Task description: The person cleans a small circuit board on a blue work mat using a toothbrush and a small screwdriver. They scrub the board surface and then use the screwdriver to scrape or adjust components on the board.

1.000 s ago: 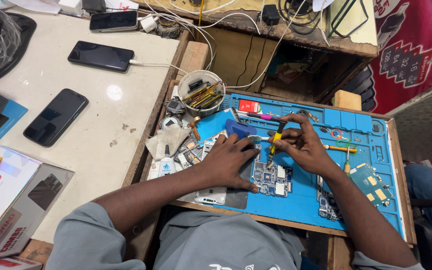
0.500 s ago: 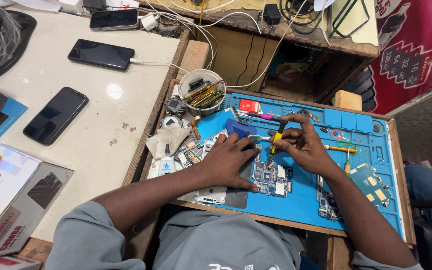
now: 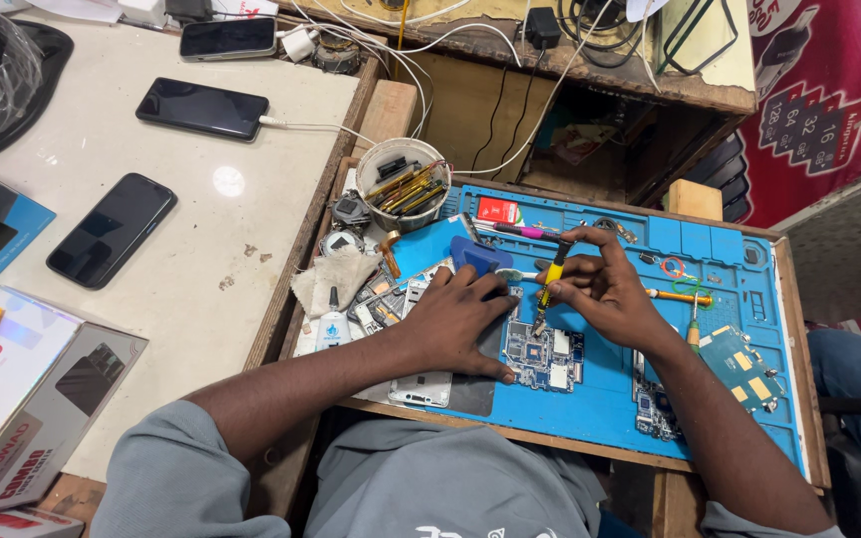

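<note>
At the bottom of the frame, the person's grey sleeves and bare forearms reach up onto a blue work mat (image 3: 710,389) that lies on the bench (image 3: 241,214). Just below centre, a bare circuit board (image 3: 540,354) rests on the mat. The left hand (image 3: 455,324) lies flat beside it, fingers spread and pressing down on a dismantled phone body (image 3: 430,384), gripping nothing. The right hand (image 3: 605,289) is curled closed around a yellow-and-black screwdriver (image 3: 553,274), held nearly upright with its tip down at the board's upper edge. Toward the lower right of the mat sits a second, green-and-gold board (image 3: 749,364), with another small screwdriver (image 3: 680,296) just above it. Left of the hands lie a crumpled cloth (image 3: 336,277) and a small glue bottle (image 3: 332,324). Farther up, at the mat's upper left corner, a white cup (image 3: 401,184) holds tools. In the upper left of the frame, three dark phones (image 3: 112,229) lie on the pale benchtop, one plugged into a white cable.
</note>
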